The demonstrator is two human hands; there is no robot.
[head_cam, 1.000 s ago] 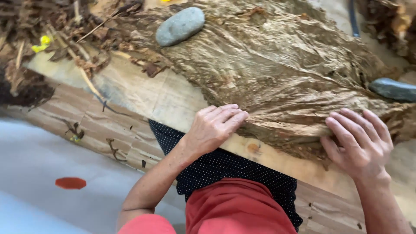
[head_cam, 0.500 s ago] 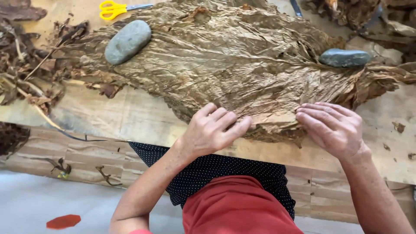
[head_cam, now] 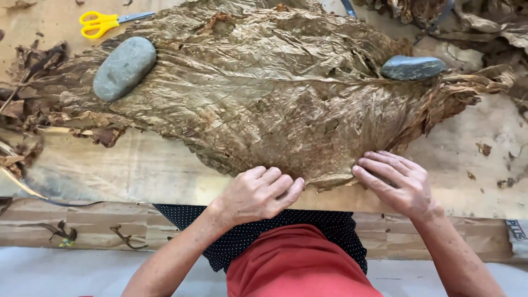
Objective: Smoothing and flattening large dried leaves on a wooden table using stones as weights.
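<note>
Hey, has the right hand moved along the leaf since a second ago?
Yes. The right hand has slid left along the dried leaf's near edge, closer to the left hand, judged against the dark stone.

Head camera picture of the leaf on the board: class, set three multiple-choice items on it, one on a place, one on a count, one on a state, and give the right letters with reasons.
1. Where do the yellow scissors lie?
A. upper left of the board
B. under the left hand
C. on the red cloth

2. How many grey stones rest on the big dried leaf?
A. none
B. two
C. five

3. How is the leaf lying?
A. rolled into a tight tube
B. spread out flat
C. hanging from a hook

Answers: 1 A, they lie beyond the leaf's left end. 2 B, the left stone and the right stone. 3 B, the left hand and the right hand press its near edge flat.
</note>
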